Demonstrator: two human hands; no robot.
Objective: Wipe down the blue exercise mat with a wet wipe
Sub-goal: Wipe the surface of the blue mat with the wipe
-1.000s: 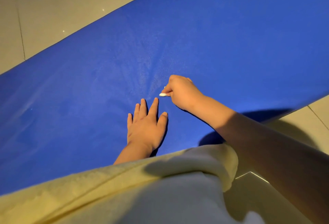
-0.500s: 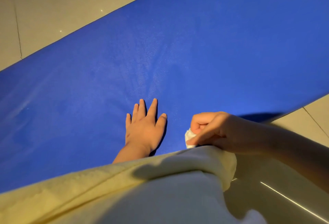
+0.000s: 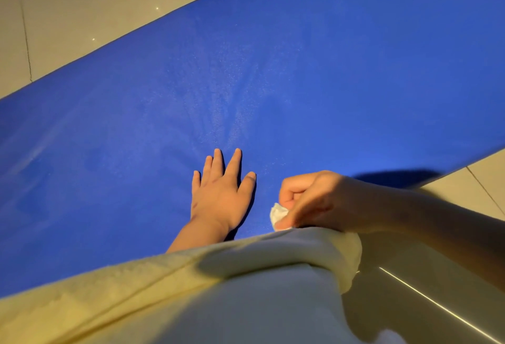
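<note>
The blue exercise mat (image 3: 300,84) lies diagonally across the tiled floor and fills most of the head view. My left hand (image 3: 222,193) rests flat on it, palm down, fingers straight and spread. Just to its right, my right hand (image 3: 317,201) pinches a crumpled white wet wipe (image 3: 278,214) between thumb and curled fingers, low over the mat's near part. Only a small bunch of the wipe shows; the rest is hidden inside the fingers. Faint wet streaks glisten on the mat beyond my left hand.
Pale floor tiles (image 3: 82,15) border the mat at the upper left and at the right (image 3: 464,187). My yellow garment (image 3: 191,297) covers the bottom of the view and hides the mat's near edge.
My right hand has pulled the wipe back toward me, from beyond my left hand's fingertips to beside its wrist. My left hand has stayed flat in place.
</note>
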